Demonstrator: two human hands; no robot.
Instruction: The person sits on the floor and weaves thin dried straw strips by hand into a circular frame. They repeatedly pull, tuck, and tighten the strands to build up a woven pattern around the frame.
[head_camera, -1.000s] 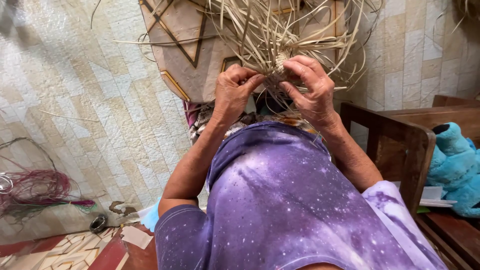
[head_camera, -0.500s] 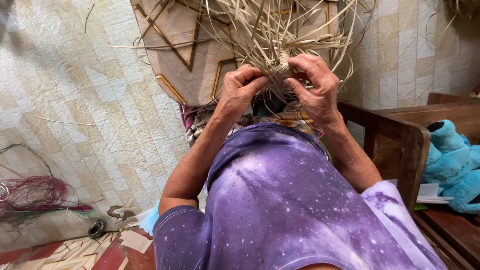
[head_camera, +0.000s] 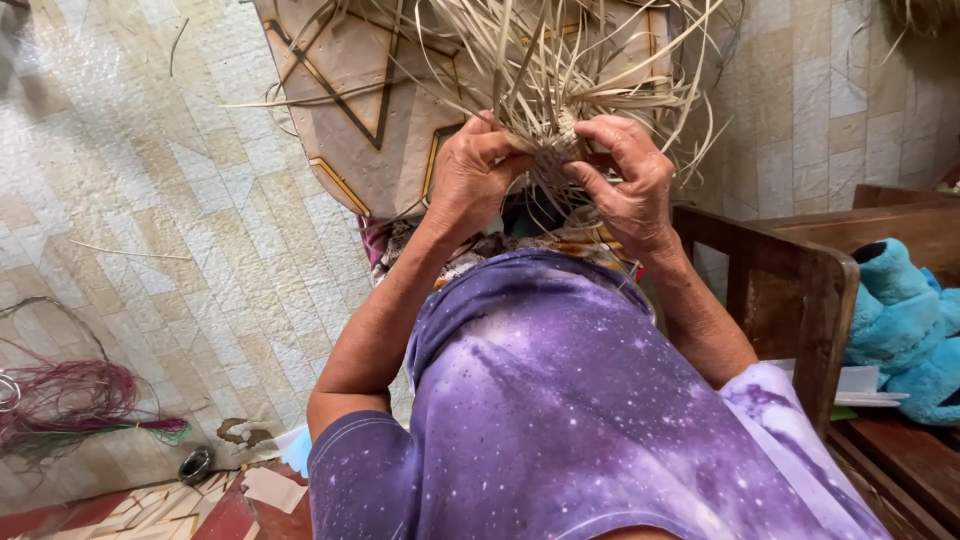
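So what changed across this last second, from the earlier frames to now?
Little. The left hand and right hand still pinch the small woven piece with its loose pale strips; the fingers have shifted slightly on it, and the view has tilted a bit. Nothing was let go or newly taken. The pink fibre bundle, wooden chair and blue plush toy lie as before.

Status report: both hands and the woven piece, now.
Left hand and right hand both gripping small woven straw piece. Loose straw strips fan upward. Wooden chair arm beside right forearm, not touching.
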